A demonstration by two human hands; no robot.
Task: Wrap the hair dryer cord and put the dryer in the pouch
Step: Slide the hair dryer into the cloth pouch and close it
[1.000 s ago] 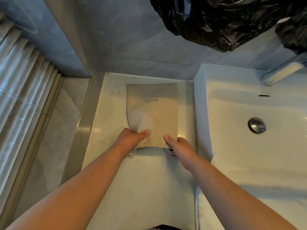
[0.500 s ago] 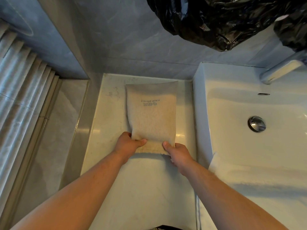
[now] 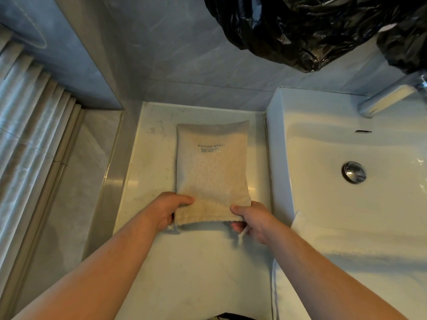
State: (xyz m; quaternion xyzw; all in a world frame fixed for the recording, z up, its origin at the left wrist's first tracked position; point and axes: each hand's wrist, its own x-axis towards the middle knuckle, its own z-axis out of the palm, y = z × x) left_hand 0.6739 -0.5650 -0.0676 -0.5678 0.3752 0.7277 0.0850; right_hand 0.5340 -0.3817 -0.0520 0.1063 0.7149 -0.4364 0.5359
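Pouch (image 3: pixel 212 167) on the counter (image 3: pixel 147 158), just left of the sink (image 3: pixel 323 181), its closed end toward the wall and its mouth toward the person. The left hand (image 3: pixel 166 210) grips the near left corner of the mouth, thumb flat on top and fingers curled beneath; the right hand (image 3: pixel 251 219) pinches the near right corner in the same way. A drawstring (image 3: pixel 241 234) trails from under the right fingers, though it cannot be told whether they clamp it; a second end shows by the left palm. The dryer itself is not visible: the pouch looks padded rather than flat, which suggests that dryer and wrapped cord are already inside, so the step in hand is probably closing the mouth and settling the pouch. To do this well, keep both corners level, take one drawstring end in each hand, and pull outward and evenly so the hem gathers without bunching to one side. Hold the pouch body down against the counter while pulling, since the smooth surface may let it slide toward the sink edge. Check that no loop of cord sits in the hem before tightening. A black bag (image 3: pixel 300 26) hangs above the wall, well apart from the work.
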